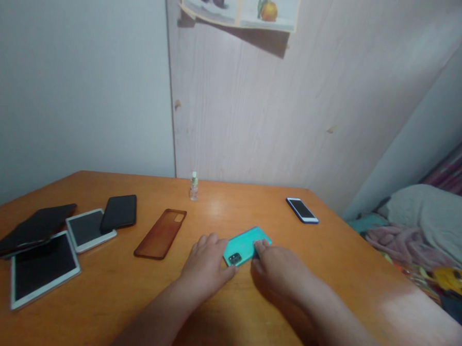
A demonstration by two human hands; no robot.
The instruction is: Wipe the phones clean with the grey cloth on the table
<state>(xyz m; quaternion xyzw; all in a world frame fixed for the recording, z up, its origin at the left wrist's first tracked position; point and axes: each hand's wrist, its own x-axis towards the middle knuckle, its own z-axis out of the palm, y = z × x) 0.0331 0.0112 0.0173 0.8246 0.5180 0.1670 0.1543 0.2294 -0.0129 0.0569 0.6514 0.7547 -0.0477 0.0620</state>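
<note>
A turquoise smartphone [246,246] lies back up on the wooden table, its dark camera block towards the near left corner. My left hand [206,264] grips the camera end, with the thumb at the near corner and the fingers at the left edge. At the other end, the fingertips of my right hand [276,266] press on the phone's back and near edge; its thumb is mostly hidden. To the left of my hands lies a brown, see-through phone case [161,235] with a camera cutout.
A small clear bottle [193,187] stands at the back. A white-fronted phone [302,210] lies at the right. On the left are a black tablet [119,211], two white-framed tablets [46,269] and a dark folder-like cover [34,230]. Bedding [433,220] lies beyond the right edge.
</note>
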